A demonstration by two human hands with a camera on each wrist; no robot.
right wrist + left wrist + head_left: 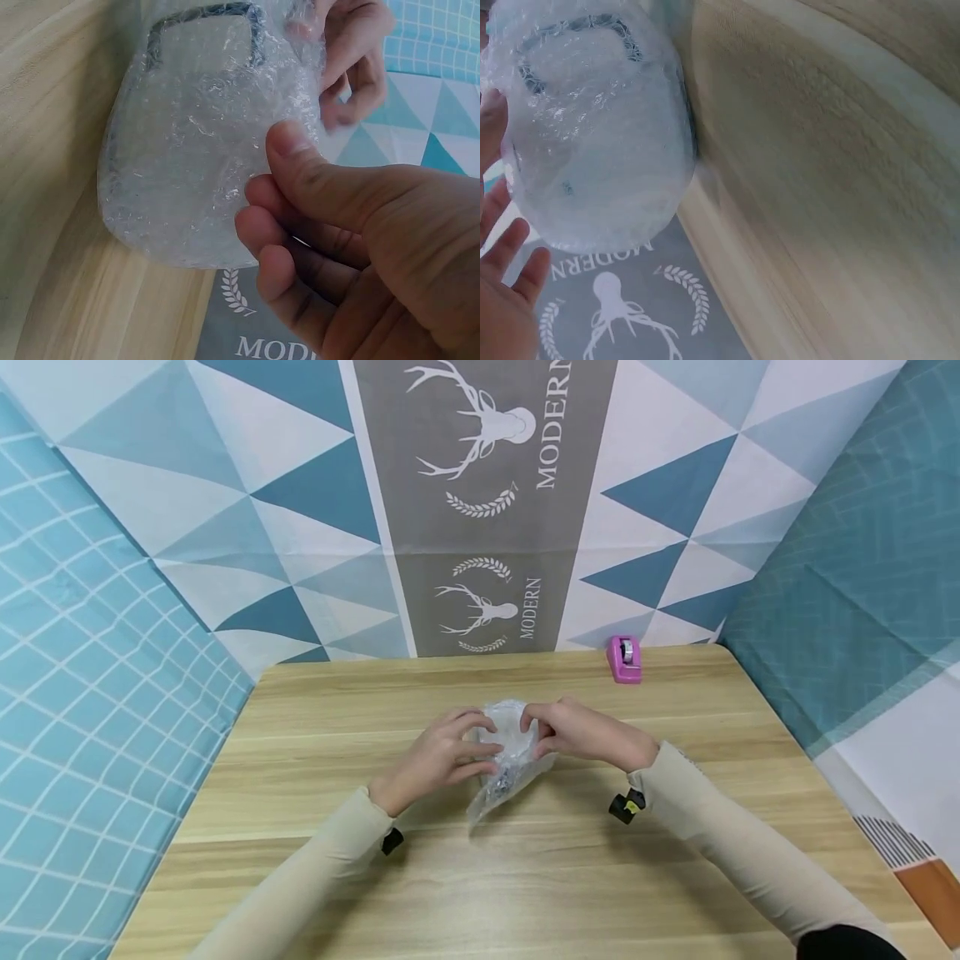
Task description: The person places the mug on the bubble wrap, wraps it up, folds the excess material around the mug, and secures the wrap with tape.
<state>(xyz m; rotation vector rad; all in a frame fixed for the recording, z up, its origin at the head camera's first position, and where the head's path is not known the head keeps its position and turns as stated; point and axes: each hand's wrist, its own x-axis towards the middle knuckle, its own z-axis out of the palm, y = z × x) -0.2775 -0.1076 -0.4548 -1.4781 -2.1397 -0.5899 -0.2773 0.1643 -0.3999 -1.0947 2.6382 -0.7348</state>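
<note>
A pale, rounded object wrapped in clear bubble wrap (512, 731) is at the middle of the wooden table; a dark curved outline shows through the plastic. What is inside cannot be made out. My left hand (442, 753) is at its left side, fingers spread and slightly bent, tips near the wrap. From the right comes my right hand (581, 732). Up close, the right thumb and loosely bent fingers (292, 187) overlap the edge of the bubble wrap (180, 172), with a gap between thumb and fingertips. Whether either hand touches the plastic is hard to tell.
A pink tape dispenser (625, 658) stands at the table's back edge, right of the hands. Behind the wooden table (337, 877) hangs a patterned cloth (315, 510) with blue triangles and deer prints. More cloths hang on both sides.
</note>
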